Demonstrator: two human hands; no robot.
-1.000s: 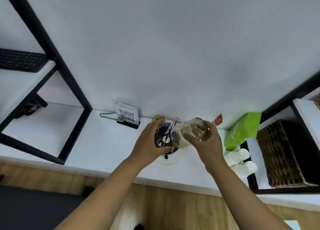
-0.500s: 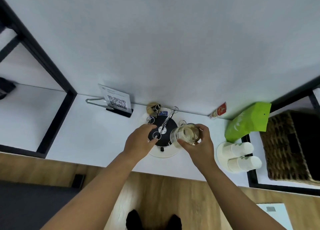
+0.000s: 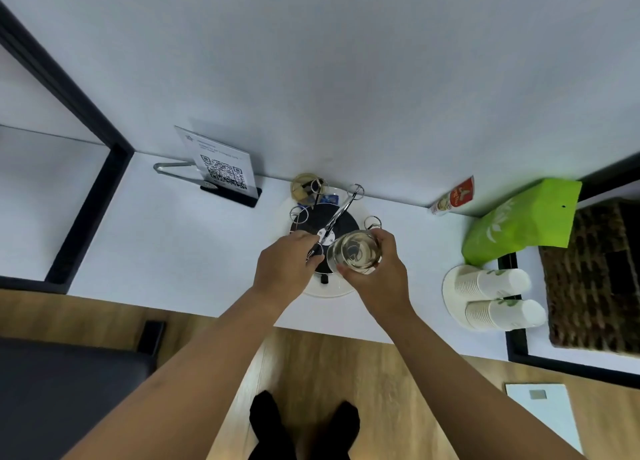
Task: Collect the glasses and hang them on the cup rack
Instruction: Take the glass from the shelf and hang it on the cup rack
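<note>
Head view: my right hand grips a glass over the cup rack, whose arm my left hand pinches.

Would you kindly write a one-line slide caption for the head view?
Right hand lowers a clear glass onto the cup rack while the left hand steadies a rack arm.

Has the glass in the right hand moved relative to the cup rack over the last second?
Yes. The glass has come down and toward the person, from over the cup rack's far right side to its near right edge, beside the left hand.
</note>
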